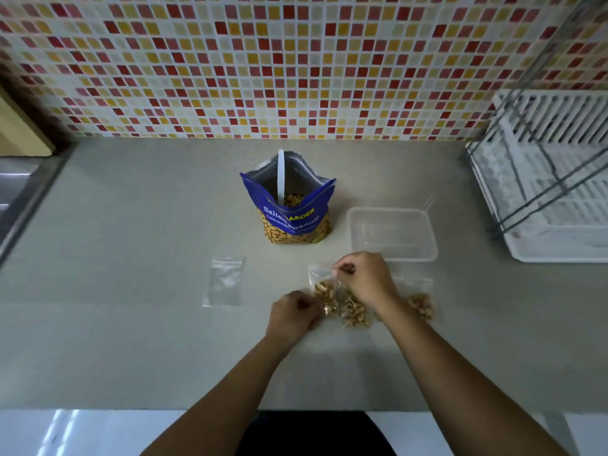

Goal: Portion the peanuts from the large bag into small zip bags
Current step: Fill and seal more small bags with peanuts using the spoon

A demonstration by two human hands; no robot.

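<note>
A large blue peanut bag [291, 212] stands open on the grey counter [131, 324], with a white spoon handle [280, 176] sticking out of it. In front of it I hold a small zip bag with peanuts [324, 289]. My right hand [363, 279] pinches its top edge and my left hand [292, 312] grips its lower left side. Another filled small bag [355, 312] lies just beneath, and a third filled bag [421, 304] lies to the right of my right wrist. An empty zip bag [225, 281] lies flat to the left.
A clear plastic container [391, 233] sits right of the large bag. A white dish rack [543, 179] with a wire frame fills the right side. A metal sink edge [19, 195] runs along the far left. A mosaic tile wall [263, 60] stands behind.
</note>
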